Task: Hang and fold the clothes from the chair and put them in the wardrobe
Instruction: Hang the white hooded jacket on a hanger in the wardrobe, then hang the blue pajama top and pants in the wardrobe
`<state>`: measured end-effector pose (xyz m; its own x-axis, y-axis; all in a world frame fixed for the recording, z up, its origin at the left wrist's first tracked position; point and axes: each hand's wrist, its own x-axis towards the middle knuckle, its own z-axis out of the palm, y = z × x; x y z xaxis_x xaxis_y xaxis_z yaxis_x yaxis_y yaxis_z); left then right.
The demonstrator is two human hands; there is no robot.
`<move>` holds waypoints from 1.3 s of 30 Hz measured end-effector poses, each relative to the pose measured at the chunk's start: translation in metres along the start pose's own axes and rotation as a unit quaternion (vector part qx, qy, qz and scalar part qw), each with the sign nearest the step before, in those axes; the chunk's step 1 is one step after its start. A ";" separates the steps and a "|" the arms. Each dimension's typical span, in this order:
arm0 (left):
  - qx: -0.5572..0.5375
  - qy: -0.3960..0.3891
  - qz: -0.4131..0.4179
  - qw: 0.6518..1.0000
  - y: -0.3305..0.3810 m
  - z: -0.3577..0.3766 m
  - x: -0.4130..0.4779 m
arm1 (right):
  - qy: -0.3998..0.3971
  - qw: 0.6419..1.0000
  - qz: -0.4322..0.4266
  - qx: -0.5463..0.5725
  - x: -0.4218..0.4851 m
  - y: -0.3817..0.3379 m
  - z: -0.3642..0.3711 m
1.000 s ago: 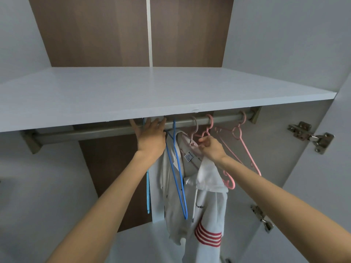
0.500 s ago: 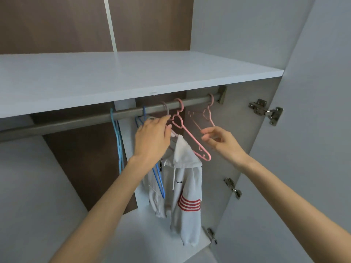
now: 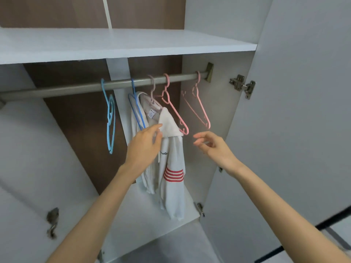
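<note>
One white shelf (image 3: 133, 46) spans the open wardrobe (image 3: 218, 31), with a brown back panel (image 3: 85, 130) showing above and below it. Just under the shelf a grey metal rail (image 3: 57, 90) runs from side to side, ending in a bracket on the right inner wall. The right-hand door (image 3: 294, 130) stands open, a metal hinge (image 3: 242, 85) near its top. At lower left a second hinge (image 3: 52, 221) is too blurred to make out.

A white hooded jacket (image 3: 171, 194) with red stripes (image 3: 173, 174) on one sleeve hangs from the rail on a pale hanger (image 3: 152, 86), its hem above the white wardrobe floor (image 3: 152, 228). The left hand (image 3: 146, 147) is raised in front of the jacket, fingers straight and relaxed, the fingertips at the edge of the hood; whether they touch the cloth cannot be told. The right hand (image 3: 214, 147) is to the right of the jacket and apart from it, fingers loosely curled and holding nothing, just below the lower tip of the far-right pink hanger (image 3: 199, 109).

Along the rail, from the left, a light blue hanger (image 3: 111, 118) hangs bare and well apart from the rest. A darker blue hanger (image 3: 136, 111) lies against the jacket's left side. Next is the pale hanger carrying the jacket, then a second pink hanger (image 3: 173, 109), bare, its arm lying over the hood. The far-right pink one hangs near the bracket.
</note>
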<state>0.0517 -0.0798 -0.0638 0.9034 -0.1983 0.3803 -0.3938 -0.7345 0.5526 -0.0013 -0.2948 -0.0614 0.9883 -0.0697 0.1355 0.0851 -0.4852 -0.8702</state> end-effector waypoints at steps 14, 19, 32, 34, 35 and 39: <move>0.034 0.099 -0.198 0.975 0.068 -0.016 -0.228 | -0.176 0.981 -0.061 0.050 -0.142 0.006 -0.008; 0.049 0.138 -0.270 0.952 0.092 -0.046 -0.322 | -0.273 0.954 -0.102 0.062 -0.201 -0.012 0.018; 0.042 0.214 -0.474 0.853 0.123 -0.098 -0.640 | -0.505 0.850 -0.145 0.029 -0.418 -0.043 0.142; 0.038 0.216 -0.500 0.838 0.124 -0.104 -0.696 | -0.529 0.836 -0.144 0.027 -0.463 -0.046 0.162; 0.039 0.213 -0.512 0.832 0.125 -0.106 -0.724 | -0.541 0.829 -0.142 0.023 -0.486 -0.047 0.171; 0.050 0.207 -0.557 0.803 0.133 -0.117 -0.821 | -0.584 0.801 -0.133 0.002 -0.570 -0.044 0.205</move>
<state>-0.7625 0.0609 -0.2157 0.5443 0.8348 -0.0832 0.6527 -0.3591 0.6671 -0.5430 -0.0551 -0.1974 0.3785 0.8996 -0.2180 0.3097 -0.3450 -0.8860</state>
